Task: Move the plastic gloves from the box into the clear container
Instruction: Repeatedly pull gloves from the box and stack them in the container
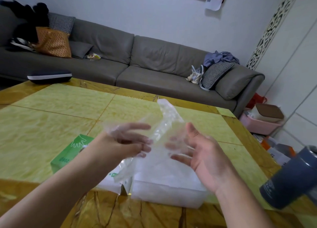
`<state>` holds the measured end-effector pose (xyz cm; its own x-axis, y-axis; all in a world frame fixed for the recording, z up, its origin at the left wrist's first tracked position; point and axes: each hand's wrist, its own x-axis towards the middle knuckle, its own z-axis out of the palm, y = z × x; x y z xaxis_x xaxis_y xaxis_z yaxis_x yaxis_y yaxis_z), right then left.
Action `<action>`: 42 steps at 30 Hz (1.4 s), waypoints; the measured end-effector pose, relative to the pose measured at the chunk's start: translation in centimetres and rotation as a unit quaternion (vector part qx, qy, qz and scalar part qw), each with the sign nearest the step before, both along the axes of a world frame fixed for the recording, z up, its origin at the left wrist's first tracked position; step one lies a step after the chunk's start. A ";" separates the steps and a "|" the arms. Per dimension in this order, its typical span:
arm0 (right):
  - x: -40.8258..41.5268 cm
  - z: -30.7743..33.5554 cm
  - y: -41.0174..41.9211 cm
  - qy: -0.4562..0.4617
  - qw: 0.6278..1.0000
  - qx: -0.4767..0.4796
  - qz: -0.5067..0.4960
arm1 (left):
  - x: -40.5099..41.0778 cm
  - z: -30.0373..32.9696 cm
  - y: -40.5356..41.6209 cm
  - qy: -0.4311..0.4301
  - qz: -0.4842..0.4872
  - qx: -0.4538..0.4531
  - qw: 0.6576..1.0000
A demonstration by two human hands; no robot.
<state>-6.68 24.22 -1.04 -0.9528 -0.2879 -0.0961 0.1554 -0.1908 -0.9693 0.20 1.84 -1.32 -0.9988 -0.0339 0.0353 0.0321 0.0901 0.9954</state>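
left hand (127, 143) raised, fingers spread, right hand (197, 152) palm inward

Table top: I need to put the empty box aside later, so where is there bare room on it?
The widest bare stretch of the table runs left and beyond the green glove box, up to the dark case. Another lies right of the clear container, before the grey tumbler. Around the box, container and both hands it is crowded.
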 end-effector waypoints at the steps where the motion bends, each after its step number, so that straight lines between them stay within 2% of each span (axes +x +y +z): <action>1: 0.2 -0.1 -0.1 -0.010 1.000 -0.001 0.023 | 0.1 0.0 0.1 0.008 0.003 0.019 1.000; 3: 0.4 -0.2 -0.3 0.004 1.000 0.005 -0.003 | 0.3 0.1 0.5 0.020 -0.027 0.024 0.999; 6: -0.1 -0.2 0.7 0.047 0.991 0.054 -0.114 | 0.3 0.5 0.6 0.021 -0.057 0.032 0.998; 9: -0.9 0.0 2.8 0.057 0.978 0.149 -0.135 | -0.3 0.7 0.0 -0.003 0.015 0.125 0.992; 10: -1.0 -0.1 3.3 0.048 0.976 0.177 -0.120 | -0.5 0.5 -0.1 -0.005 0.054 0.125 0.991; 12: -0.8 -0.5 3.4 0.026 0.970 0.225 -0.094 | -1.0 0.1 -0.3 0.020 0.161 0.072 0.984; 14: -0.5 -1.0 3.0 0.008 0.966 0.245 -0.082 | -0.8 0.3 0.0 0.106 0.265 -0.010 0.958; 15: -0.4 -1.2 2.8 0.001 0.965 0.251 -0.075 | -0.6 0.7 0.5 0.165 0.279 -0.060 0.944; 17: -0.2 -1.4 2.3 -0.006 0.960 0.273 -0.062 | 0.0 1.8 2.3 0.257 0.216 -0.159 0.929; 18: -0.1 -1.5 2.1 -0.005 0.958 0.283 -0.054 | -0.1 1.9 3.6 0.265 0.157 -0.216 0.926; 20: 0.2 -1.6 1.9 -0.004 0.953 0.300 -0.044 | -0.8 0.4 6.0 0.199 0.050 -0.349 0.914; 23: 0.5 -1.8 2.0 0.000 0.942 0.335 -0.034 | -2.1 -3.4 7.7 0.058 -0.021 -0.489 0.870; 25: 0.5 -1.9 2.4 0.007 0.927 0.372 -0.043 | -2.6 -4.9 7.6 -0.002 -0.048 -0.512 0.858; 29: 0.3 -2.1 3.4 0.039 0.879 0.475 -0.032 | -3.4 -5.0 6.6 -0.020 -0.085 -0.488 0.868; 36: 0.1 -1.2 4.7 0.050 0.829 0.557 -0.018 | -4.1 -3.1 6.0 -0.002 -0.147 -0.504 0.851; 42: 0.9 -0.1 4.8 0.075 0.778 0.624 -0.019 | -4.3 -3.4 7.3 0.045 -0.106 -0.529 0.841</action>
<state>-5.79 29.04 -1.13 -0.9857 -0.0310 -0.1657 0.0402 0.9114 -0.4096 -4.09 9.17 -4.74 -0.9701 0.2423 0.0108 0.2302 0.9060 0.3553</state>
